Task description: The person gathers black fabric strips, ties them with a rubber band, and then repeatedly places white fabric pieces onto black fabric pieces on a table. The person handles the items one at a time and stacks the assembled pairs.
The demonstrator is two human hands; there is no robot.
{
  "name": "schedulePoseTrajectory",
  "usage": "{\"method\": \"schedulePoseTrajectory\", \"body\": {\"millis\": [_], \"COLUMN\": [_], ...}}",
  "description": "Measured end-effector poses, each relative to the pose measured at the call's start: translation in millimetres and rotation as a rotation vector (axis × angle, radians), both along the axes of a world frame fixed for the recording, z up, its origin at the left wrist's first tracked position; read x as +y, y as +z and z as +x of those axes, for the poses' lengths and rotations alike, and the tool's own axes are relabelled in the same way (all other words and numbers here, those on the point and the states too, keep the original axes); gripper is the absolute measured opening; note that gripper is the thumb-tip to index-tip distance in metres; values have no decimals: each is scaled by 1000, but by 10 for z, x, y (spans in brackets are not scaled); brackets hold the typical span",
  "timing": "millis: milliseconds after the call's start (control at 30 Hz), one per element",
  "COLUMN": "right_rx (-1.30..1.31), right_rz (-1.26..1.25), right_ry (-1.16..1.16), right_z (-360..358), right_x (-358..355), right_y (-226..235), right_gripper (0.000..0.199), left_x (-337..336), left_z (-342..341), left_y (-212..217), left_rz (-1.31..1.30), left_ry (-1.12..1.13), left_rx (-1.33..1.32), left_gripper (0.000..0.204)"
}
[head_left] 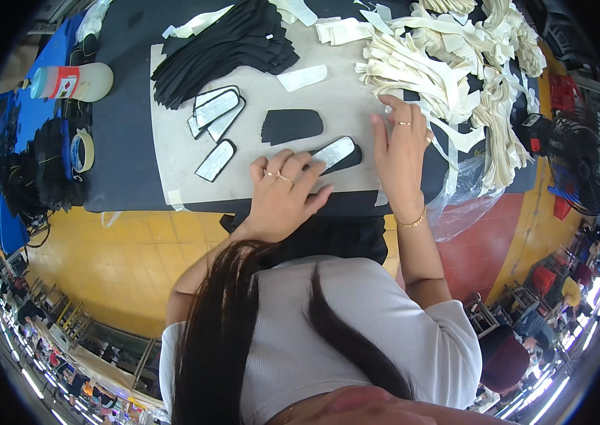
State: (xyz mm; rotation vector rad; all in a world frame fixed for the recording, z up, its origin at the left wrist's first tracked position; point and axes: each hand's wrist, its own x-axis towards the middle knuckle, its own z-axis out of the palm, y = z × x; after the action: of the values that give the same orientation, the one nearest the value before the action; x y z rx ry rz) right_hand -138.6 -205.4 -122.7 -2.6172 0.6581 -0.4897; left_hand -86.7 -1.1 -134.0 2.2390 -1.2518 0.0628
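Note:
My left hand (282,191) is open, its bent fingers apart and resting at the left end of a black fabric piece with a white patch (335,151). To the right, my right hand (400,149) is raised with thumb and fingers apart, and nothing shows in it. Its fingertips come close to the cream fabric pieces (413,74). Just beyond my left hand lies a small stack of plain black pieces (293,125). Several black pieces with white patches (218,106) overlap left of it, and a single one (216,161) lies nearer.
A fanned pile of black fabric (225,49) covers the board's far left. One loose white patch (303,78) lies beside it. A bottle (73,82) and a tape roll (82,151) sit at the left. Clear plastic (466,198) hangs at the right edge, near a black fan (583,159).

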Motion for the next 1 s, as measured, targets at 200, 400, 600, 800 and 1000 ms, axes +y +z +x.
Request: {"method": "schedulePoseTrajectory", "body": {"millis": [200, 400, 600, 800, 1000], "right_rx": [-99, -64, -150, -27, -140], "right_rz": [-193, -155, 529, 1193, 1219], "right_ry": [82, 88, 78, -18, -123], "right_z": [592, 893, 486, 37, -191], "right_x": [67, 183, 22, 12, 331], "right_y": [-76, -68, 218, 240, 66], "right_gripper": [30, 23, 15, 22, 20], "left_x": [-245, -252, 226, 802, 668], "left_z": [70, 71, 194, 497, 185], "left_y": [7, 63, 289, 323, 152], "left_rz": [37, -145, -224, 128, 70], "left_ry": [134, 102, 368, 733, 308], "left_rx": [113, 95, 492, 170, 108], "left_gripper": [42, 31, 19, 25, 39]}}
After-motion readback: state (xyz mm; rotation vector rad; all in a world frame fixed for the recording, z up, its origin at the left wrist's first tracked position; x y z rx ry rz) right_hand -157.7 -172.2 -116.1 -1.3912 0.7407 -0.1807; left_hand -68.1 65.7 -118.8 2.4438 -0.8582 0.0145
